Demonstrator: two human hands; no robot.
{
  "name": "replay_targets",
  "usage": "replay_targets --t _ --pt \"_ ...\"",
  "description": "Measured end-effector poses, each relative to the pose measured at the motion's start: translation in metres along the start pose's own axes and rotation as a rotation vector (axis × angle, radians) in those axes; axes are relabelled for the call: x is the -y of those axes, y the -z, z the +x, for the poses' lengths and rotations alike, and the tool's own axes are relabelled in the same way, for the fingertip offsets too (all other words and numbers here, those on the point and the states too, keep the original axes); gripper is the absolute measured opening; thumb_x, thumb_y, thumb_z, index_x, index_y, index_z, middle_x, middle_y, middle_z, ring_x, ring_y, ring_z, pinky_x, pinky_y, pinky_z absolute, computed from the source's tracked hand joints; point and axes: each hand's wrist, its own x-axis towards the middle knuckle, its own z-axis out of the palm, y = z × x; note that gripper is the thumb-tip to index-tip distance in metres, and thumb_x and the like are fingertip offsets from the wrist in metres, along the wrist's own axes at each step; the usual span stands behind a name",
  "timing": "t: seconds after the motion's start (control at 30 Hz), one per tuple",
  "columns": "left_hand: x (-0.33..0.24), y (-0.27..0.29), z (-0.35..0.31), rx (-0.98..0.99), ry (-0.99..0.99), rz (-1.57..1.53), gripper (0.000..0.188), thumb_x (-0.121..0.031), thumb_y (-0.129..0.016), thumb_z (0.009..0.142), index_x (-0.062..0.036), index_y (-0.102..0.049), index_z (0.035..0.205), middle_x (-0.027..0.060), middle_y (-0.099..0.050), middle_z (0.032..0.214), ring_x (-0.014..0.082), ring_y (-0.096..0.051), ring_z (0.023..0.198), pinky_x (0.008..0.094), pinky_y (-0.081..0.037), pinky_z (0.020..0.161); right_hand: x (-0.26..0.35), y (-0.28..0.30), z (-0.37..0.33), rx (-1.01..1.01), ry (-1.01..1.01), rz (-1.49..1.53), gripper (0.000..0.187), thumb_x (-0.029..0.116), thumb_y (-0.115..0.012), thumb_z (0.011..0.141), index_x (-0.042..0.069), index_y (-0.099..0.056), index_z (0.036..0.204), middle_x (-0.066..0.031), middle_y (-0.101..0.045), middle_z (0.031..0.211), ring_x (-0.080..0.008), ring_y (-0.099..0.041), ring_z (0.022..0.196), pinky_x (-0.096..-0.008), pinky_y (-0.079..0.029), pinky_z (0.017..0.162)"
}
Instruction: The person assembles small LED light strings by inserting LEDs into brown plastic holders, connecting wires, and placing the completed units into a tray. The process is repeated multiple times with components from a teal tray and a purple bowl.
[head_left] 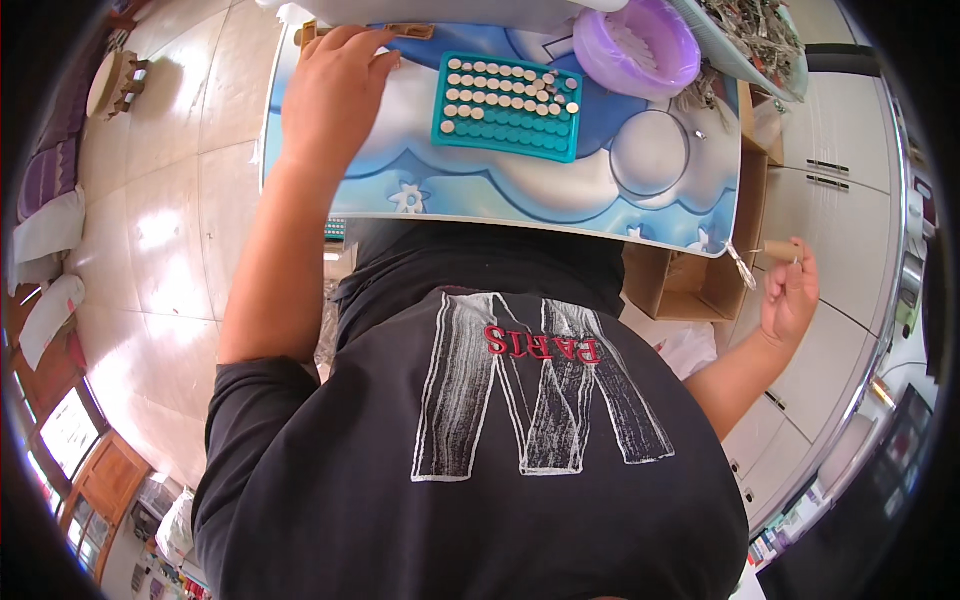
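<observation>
My left hand (340, 85) lies at the far left of the small table, its fingers bent over a brown wooden strip (410, 31) that sticks out on both sides. The fingers cover its middle. Off the table's right corner, my right hand (788, 300) grips a tan cylindrical handle (783, 250) with a thin metal shaft pointing toward the table. A silvery-white tassel-like piece (742, 268) hangs by the corner, close to the shaft; whether they touch is unclear. On the table a teal tray (505, 150) holds rows of round white pieces (490, 82) and some bare teal slots.
A purple basin (590, 45) stands at the table's far right, beside a pale container (770, 50) heaped with stringy grey pieces. Below the table's right side sits an open cardboard box (690, 290). White cabinets (830, 220) line the right. A small stool (115, 85) is far left.
</observation>
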Motion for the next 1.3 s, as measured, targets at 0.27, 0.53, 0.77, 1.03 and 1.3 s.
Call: replay_targets --t 0.27,0.53,0.77,1.03,1.3 --pt "0.013 -0.014 0.0 0.167 0.023 0.108 0.021 -0.02 -0.06 0.083 -0.0087 -0.065 0.1 0.0089 -0.063 0.101 0.0302 -0.058 0.095 0.0379 -0.046 0.082 -0.097 0.07 -0.002 -0.364 -0.498 -0.599 0.032 0.019 -0.066 0.084 0.001 -0.057 0.109 0.0014 -0.054 0.068 -0.0045 -0.046 0.053 -0.0165 -0.033 0.045" --pt "0.005 -0.006 -0.006 0.037 0.401 -0.595 0.027 -0.016 -0.052 0.092 -0.0043 -0.057 0.116 0.0076 -0.062 0.098 0.0173 -0.061 0.089 0.0317 -0.049 0.077 -0.074 0.036 0.025 -0.6 -0.12 -0.526 0.026 0.019 -0.069 0.081 0.003 -0.062 0.1 -0.0012 -0.058 0.068 -0.0045 -0.048 0.052 -0.0156 -0.035 0.046" --pt "-0.026 0.005 -0.021 0.245 0.772 -1.654 0.029 -0.011 -0.043 0.093 -0.0009 -0.053 0.119 0.0062 -0.056 0.095 0.0113 -0.054 0.075 0.0243 -0.046 0.071 -0.032 -0.144 0.043 -0.184 0.127 -0.327 0.015 0.009 -0.066 0.082 0.001 -0.066 0.094 -0.0044 -0.064 0.076 -0.0059 -0.053 0.056 -0.018 -0.04 0.05" --pt "-0.06 0.004 -0.039 0.453 0.956 -1.892 0.031 -0.016 -0.045 0.092 0.0018 -0.054 0.116 0.0 -0.054 0.083 0.0071 -0.045 0.065 0.0191 -0.035 0.055 -0.004 -0.209 0.095 0.114 0.343 -0.583 0.024 0.007 -0.05 0.092 0.0 -0.06 0.113 -0.0105 -0.063 0.11 -0.0152 -0.063 0.089 -0.0239 -0.048 0.071" --pt "-0.079 0.0 -0.043 0.706 0.886 -1.825 0.036 -0.026 -0.047 0.094 0.0017 -0.053 0.117 -0.0007 -0.051 0.083 0.0062 -0.038 0.059 0.018 -0.029 0.05 -0.004 -0.159 0.104 -0.118 0.386 -0.557 0.024 0.013 -0.057 0.088 0.003 -0.062 0.109 -0.0057 -0.065 0.101 -0.0137 -0.062 0.083 -0.0251 -0.048 0.072"
